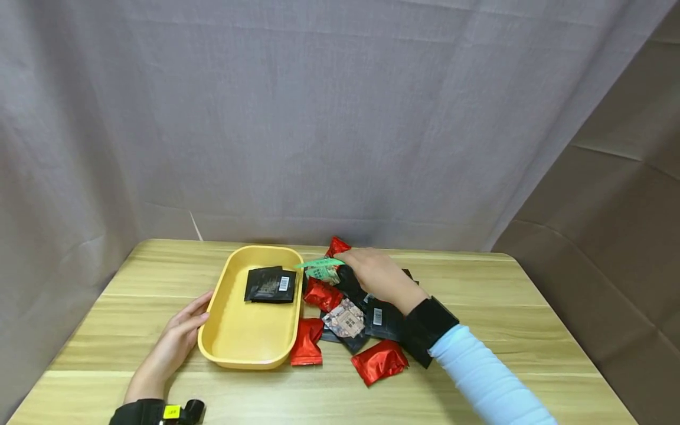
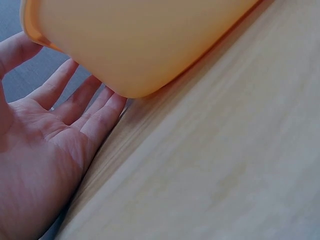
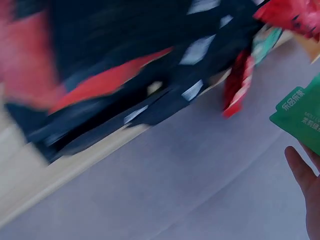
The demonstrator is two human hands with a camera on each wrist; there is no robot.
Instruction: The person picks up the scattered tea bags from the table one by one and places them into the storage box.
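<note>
A yellow tray stands on the table with a few black sachets lying inside. My left hand rests against the tray's left side. In the left wrist view, that hand has its fingers extended, tips at the tray's outer wall. My right hand pinches a flat green packet by its edge, raised above the pile near the tray's right rim. Pale printing shows on the green packet in the right wrist view, where only part of the hand appears.
Right of the tray lies a mixed pile: black sachets, a sachet with a patterned label and several red foil packets. One red packet lies right beside the tray. A grey curtain hangs behind the wooden table.
</note>
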